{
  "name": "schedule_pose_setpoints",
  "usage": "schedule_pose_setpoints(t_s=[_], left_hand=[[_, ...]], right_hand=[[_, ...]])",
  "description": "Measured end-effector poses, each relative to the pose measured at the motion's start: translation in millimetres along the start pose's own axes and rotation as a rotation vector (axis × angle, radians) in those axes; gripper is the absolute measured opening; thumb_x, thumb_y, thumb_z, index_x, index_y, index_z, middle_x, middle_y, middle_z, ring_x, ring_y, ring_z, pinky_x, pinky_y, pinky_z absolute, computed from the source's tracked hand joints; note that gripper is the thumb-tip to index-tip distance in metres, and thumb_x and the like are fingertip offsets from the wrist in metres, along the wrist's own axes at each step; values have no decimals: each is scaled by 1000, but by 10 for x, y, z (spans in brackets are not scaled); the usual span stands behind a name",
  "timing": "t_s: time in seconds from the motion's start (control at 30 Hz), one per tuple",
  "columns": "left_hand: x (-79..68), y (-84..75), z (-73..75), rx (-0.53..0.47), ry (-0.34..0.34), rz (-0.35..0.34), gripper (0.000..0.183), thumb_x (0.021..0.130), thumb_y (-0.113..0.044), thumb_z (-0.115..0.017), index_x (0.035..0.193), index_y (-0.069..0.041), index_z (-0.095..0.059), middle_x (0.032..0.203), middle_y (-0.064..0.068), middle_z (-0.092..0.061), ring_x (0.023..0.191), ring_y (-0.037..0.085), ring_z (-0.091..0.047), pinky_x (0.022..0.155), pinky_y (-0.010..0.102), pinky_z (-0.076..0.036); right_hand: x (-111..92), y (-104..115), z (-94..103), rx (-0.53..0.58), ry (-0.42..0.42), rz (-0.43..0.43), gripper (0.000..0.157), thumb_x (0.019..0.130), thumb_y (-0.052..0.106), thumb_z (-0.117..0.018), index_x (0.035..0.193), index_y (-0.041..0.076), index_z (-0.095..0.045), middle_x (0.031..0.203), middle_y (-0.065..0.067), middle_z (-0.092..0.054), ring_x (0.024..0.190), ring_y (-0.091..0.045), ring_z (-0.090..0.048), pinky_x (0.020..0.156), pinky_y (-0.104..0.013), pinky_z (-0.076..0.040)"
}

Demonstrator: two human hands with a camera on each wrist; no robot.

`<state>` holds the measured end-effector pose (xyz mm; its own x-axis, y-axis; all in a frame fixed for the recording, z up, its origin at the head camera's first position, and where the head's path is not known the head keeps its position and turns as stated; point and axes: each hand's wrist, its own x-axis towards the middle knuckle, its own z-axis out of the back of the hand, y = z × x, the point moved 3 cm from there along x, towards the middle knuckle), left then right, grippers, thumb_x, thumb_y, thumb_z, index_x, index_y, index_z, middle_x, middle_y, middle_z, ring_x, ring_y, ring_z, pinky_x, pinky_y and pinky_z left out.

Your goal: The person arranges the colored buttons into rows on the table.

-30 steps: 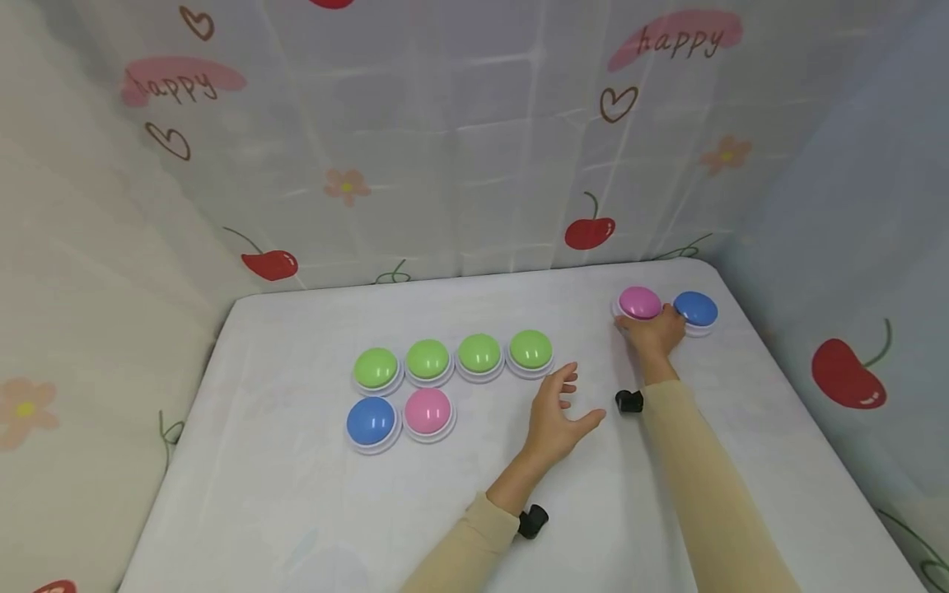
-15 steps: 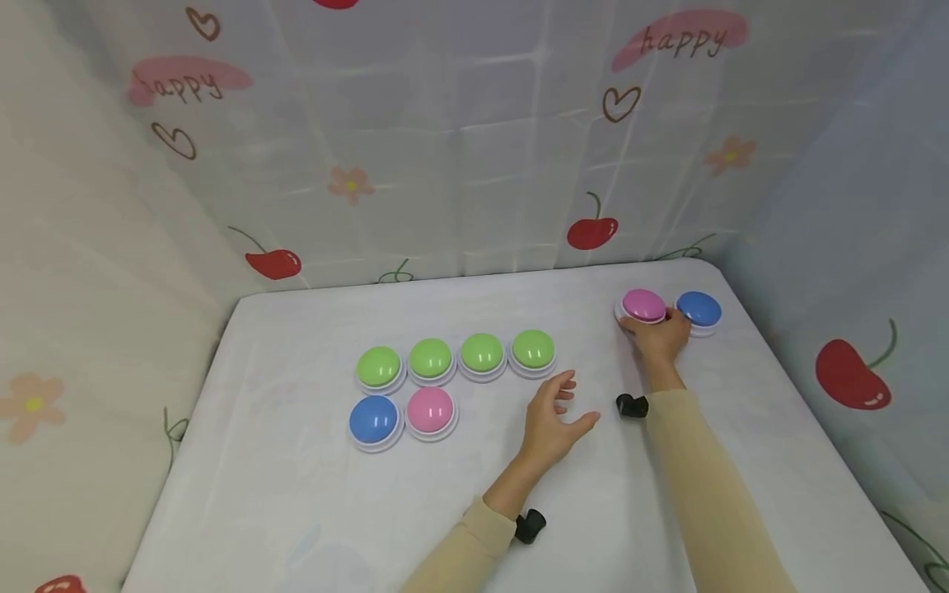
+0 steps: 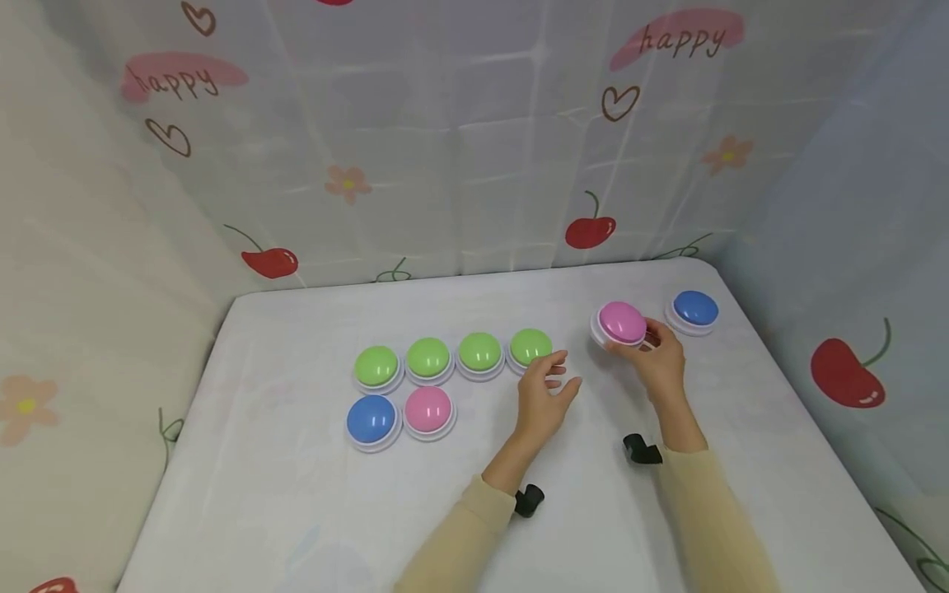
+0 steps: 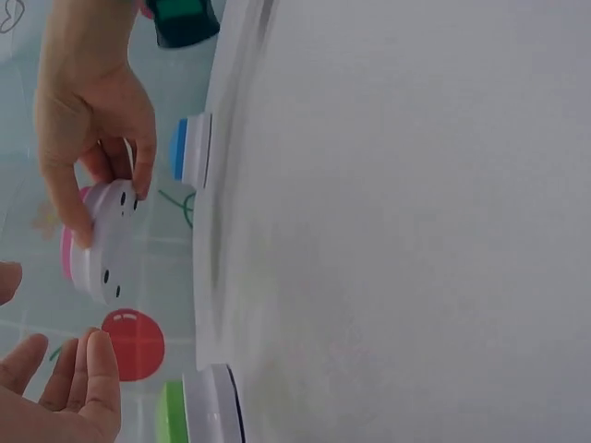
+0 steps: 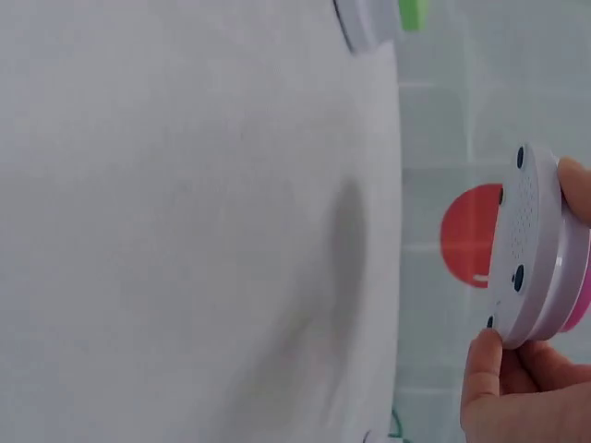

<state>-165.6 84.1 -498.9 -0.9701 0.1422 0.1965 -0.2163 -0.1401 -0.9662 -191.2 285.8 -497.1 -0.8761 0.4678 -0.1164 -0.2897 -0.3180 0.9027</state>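
Observation:
My right hand (image 3: 661, 362) grips a pink push button (image 3: 622, 322) by its white base, thumb on one side and fingers on the other. Both wrist views show that button off the table, its white underside (image 5: 519, 242) with dark feet and small holes exposed. My left hand (image 3: 539, 402) holds nothing, fingers spread a little. It hovers near the rightmost green button (image 3: 530, 346), partly covering that button's base in the head view. In the left wrist view, the left fingers (image 4: 100, 383) are below the lifted pink button (image 4: 90, 242).
A row of green buttons (image 3: 427, 357) stands mid-table. In front of its left end are a blue button (image 3: 371, 420) and another pink button (image 3: 427, 410). A second blue button (image 3: 695, 310) sits at the far right of the white table (image 3: 296, 494). Printed curtains (image 3: 460, 148) enclose the table.
My right hand has lifted the pink button from beside the far-right blue one and brought it left and nearer. The left hand has shifted slightly left and away from me.

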Motion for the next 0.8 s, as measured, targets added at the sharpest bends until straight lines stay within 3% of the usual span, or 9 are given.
schedule_pose_setpoints(t_s=[0.17, 0.3, 0.37, 0.43, 0.57, 0.67, 0.8], left_hand=[[61, -58, 61, 29, 14, -47, 48, 85, -6, -72, 130, 3, -57, 124, 18, -57, 108, 30, -61, 90, 40, -57], [15, -74, 123, 40, 56, -60, 54, 84, -8, -74, 133, 4, -54, 129, 17, -55, 112, 29, -60, 92, 38, -57], [-37, -64, 178, 35, 63, -56, 56, 83, -8, -76, 133, 4, -54, 129, 16, -55, 112, 28, -60, 92, 36, -57], [-102, -51, 240, 19, 56, -44, 56, 81, -7, -77, 132, 3, -56, 128, 16, -56, 111, 26, -61, 92, 33, -57], [-246, -48, 392, 3, -6, -29, 55, 78, -5, -80, 130, 0, -59, 125, 15, -58, 107, 26, -62, 89, 27, -57], [-350, -43, 507, -11, -66, -18, 55, 76, -3, -81, 127, -1, -61, 122, 15, -59, 104, 28, -63, 87, 30, -58], [-467, -9, 648, -16, -151, 0, 54, 74, 2, -81, 124, 5, -61, 120, 19, -60, 103, 34, -63, 86, 38, -59]], right_hand=[[-367, 112, -40, -12, 138, 149, 80, 79, 18, -82, 145, 2, -40, 144, -19, -47, 132, -33, -45, 112, -47, -41], [-580, 145, -85, -16, 234, 236, 79, 77, 16, -83, 143, -1, -42, 142, -19, -48, 129, -33, -46, 105, -21, -45], [-659, 158, -125, -10, 264, 277, 79, 76, 13, -84, 142, -1, -43, 141, -19, -48, 128, -32, -46, 97, -7, -42], [-725, 169, -172, 13, 286, 309, 80, 74, 10, -85, 141, -2, -43, 140, -19, -49, 127, -31, -47, 92, 0, -38], [-823, 172, -291, 47, 327, 341, 82, 70, 5, -86, 140, -2, -44, 138, -19, -50, 126, -30, -48, 91, 0, -39], [-876, 167, -405, 56, 361, 337, 83, 69, 5, -87, 140, -2, -44, 139, -19, -51, 126, -31, -49, 93, -2, -41], [-936, 182, -568, 64, 409, 323, 80, 67, 6, -88, 136, -2, -48, 136, -18, -53, 125, -33, -52, 99, -16, -48]])
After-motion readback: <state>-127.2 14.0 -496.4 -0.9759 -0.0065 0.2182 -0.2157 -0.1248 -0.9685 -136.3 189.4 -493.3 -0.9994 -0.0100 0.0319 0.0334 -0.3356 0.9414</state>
